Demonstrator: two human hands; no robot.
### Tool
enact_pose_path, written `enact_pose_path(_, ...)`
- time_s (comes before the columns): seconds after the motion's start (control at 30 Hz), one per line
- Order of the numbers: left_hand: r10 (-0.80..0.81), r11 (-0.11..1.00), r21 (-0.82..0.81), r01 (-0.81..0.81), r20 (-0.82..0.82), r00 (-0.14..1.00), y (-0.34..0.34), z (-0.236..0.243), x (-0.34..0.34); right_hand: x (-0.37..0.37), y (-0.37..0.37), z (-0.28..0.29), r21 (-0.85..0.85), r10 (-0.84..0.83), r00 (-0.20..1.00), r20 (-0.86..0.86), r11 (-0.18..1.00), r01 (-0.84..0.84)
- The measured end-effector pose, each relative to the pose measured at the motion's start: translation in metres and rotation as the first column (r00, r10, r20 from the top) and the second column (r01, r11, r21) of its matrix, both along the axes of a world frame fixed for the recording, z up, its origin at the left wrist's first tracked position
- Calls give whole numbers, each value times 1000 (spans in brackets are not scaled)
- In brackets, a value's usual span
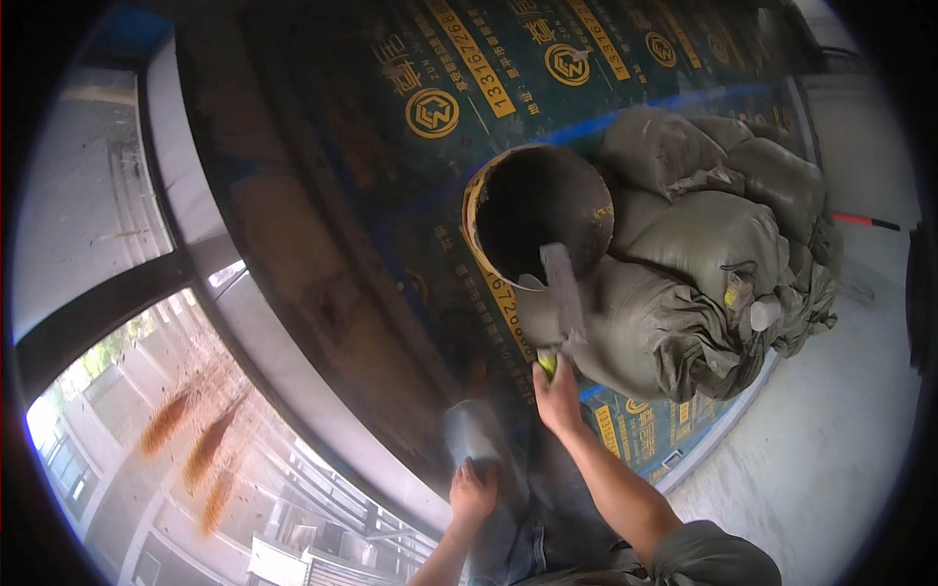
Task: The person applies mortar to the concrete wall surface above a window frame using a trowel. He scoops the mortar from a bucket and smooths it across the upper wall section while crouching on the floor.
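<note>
In my right hand (pixel 559 400) is a trowel (pixel 564 293), its yellow-green handle gripped in my closed fingers. Its long grey blade points away from me and passes in front of the near rim of a round bucket (pixel 471 210). The bucket has a dark inside and a stained yellowish rim; what lies at its bottom is too dark to make out. My left hand (pixel 474 491) rests on my bent knee in jeans (pixel 474 430), fingers laid over the cloth, with nothing seen in it.
Stuffed olive sacks (pixel 703 239) are heaped right of the bucket, with a small white object (pixel 765 313) on them. Dark green printed boards (pixel 635 430) lie underneath. A red-and-black rod (pixel 865 222) lies on the grey floor (pixel 831 410). A stained window (pixel 176 410) borders the left.
</note>
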State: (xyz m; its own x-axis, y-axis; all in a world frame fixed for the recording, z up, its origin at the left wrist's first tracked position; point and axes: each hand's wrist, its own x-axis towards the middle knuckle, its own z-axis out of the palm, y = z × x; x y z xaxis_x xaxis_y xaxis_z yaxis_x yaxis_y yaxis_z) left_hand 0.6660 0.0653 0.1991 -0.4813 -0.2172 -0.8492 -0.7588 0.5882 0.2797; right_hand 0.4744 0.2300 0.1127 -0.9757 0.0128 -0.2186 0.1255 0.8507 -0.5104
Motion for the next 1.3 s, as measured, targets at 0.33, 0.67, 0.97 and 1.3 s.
enact_pose_path(0.33, -88, 996, 38, 85, 88, 992, -74, 12, -44, 86, 69, -74, 178, -233, 629, 741, 972, 151)
enact_pose_path(0.67, -112, 711, 654, 258, -258, 960, -4, 47, -302, -95, 48, 196, -319, 62, 718, 694, 920, 229)
enact_pose_path(0.97, 90, 706, 683, -187, 176, 980, 54, 75, -425, -113, 303, 133, 359, -665, 746, -32, 689, 630)
enact_pose_path(1.3, -475, 193, 485, 853, -715, 514, 312, 25, -538, -89, 341, 99, 95, -947, 310, 80, 317, 944)
